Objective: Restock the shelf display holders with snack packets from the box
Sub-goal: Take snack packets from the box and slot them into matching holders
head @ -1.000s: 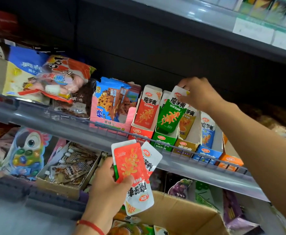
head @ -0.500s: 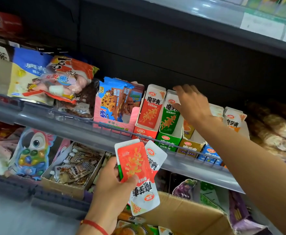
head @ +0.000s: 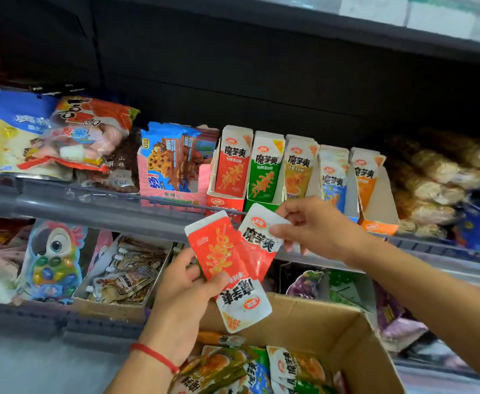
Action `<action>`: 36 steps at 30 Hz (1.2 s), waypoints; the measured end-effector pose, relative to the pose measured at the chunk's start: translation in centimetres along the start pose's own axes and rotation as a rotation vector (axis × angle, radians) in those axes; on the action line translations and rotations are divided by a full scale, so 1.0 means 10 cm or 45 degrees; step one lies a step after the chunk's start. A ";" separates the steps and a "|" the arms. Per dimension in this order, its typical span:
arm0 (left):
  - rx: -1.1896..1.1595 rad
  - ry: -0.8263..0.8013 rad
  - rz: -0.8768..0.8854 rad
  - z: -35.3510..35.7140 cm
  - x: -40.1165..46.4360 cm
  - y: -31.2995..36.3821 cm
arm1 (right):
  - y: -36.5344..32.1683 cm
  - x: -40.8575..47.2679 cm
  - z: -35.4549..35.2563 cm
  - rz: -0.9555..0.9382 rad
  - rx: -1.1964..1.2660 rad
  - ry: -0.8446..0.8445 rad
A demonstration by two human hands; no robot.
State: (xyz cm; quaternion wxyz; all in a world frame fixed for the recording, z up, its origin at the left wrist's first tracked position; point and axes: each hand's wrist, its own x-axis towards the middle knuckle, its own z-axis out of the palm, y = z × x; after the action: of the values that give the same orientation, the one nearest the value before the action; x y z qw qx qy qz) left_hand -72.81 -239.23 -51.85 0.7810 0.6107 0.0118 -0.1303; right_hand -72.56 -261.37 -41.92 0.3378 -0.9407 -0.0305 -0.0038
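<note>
The left hand (head: 187, 291) grips a small fan of snack packets in front of the shelf rail (head: 91, 206), above the open cardboard box (head: 312, 317). The front red packet (head: 216, 248) stands nearly upright, its long axis leaning slightly left at the top. A second packet hangs upside down (head: 244, 305) below the thumb, white end lowest, its printing inverted. The right hand (head: 315, 226) pinches the top right corner of a third packet (head: 261, 237), white end up, its long axis tilted to the right; its lower red end is tucked behind the front packet at the left hand. On the shelf stand five display holders in a row: red (head: 224, 201), green (head: 261, 204), yellow (head: 298, 166), blue (head: 334, 177) and orange (head: 378, 220), each with packets standing upright, labels facing out. More packets (head: 261, 368) lie jumbled in the box, pointing various ways.
</note>
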 end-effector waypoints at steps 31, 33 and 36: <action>0.134 0.193 -0.010 -0.16 -0.01 0.19 | -0.60 1.66 -0.25 0.008 -0.770 0.518; 0.143 0.191 -0.016 -0.18 0.01 0.21 | -0.60 1.72 -0.18 0.011 -0.828 0.500; 0.142 0.192 -0.018 -0.21 0.02 0.23 | -0.58 1.76 -0.18 0.011 -0.814 0.506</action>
State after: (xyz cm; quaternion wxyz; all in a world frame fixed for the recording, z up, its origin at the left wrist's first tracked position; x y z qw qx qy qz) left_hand -71.81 -236.74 -50.25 0.7418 0.6611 0.0677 -0.0900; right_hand -55.35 -257.09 -36.41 0.0265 -0.9797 0.0423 -0.1941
